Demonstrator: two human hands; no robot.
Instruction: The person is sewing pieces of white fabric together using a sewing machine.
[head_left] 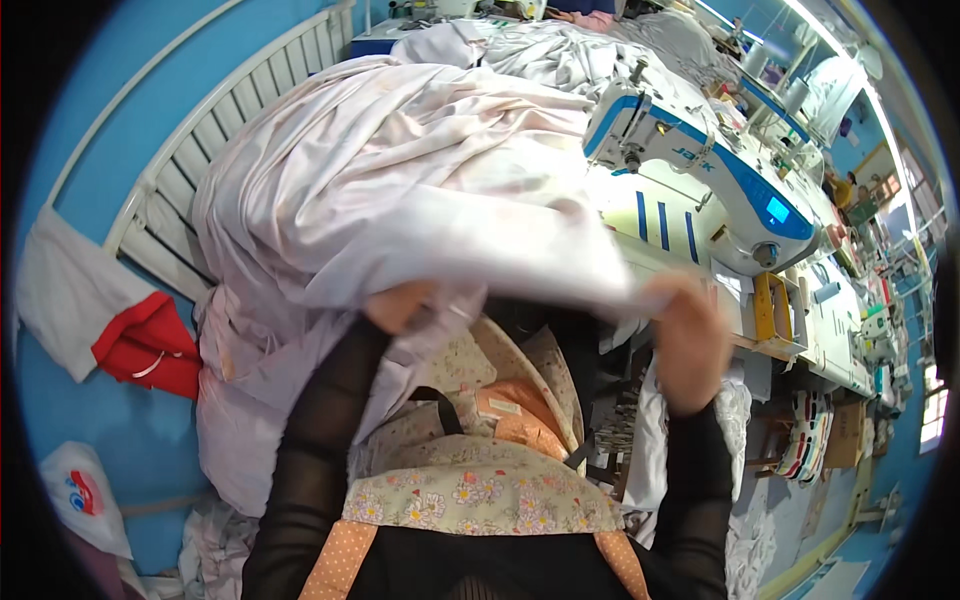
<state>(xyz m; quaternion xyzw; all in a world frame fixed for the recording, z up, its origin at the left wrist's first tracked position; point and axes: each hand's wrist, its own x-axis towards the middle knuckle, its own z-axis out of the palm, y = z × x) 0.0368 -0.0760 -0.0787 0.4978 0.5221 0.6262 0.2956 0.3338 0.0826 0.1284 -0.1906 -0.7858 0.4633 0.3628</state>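
Observation:
A large heap of pale pinkish-white cloth (400, 170) spreads in front of me and hangs down on the left. Its near edge is lifted and stretched between my hands, smeared by motion. My left hand (400, 305) grips the cloth near the middle, its fingers partly covered by folds. Out to the right, my right hand (690, 345) is blurred, with its fingertips closed on the cloth's right corner. Just beyond that corner stands a white and blue sewing machine (700, 160) with a lit screen; no cloth shows under its needle.
A white slatted rail (180, 190) runs along the left side of the heap. On the blue wall hangs a white and red cloth bag (145, 345). A yellow box (772, 310) sits at the right table edge. White fabric (650, 440) hangs below the table. More machines stand farther right.

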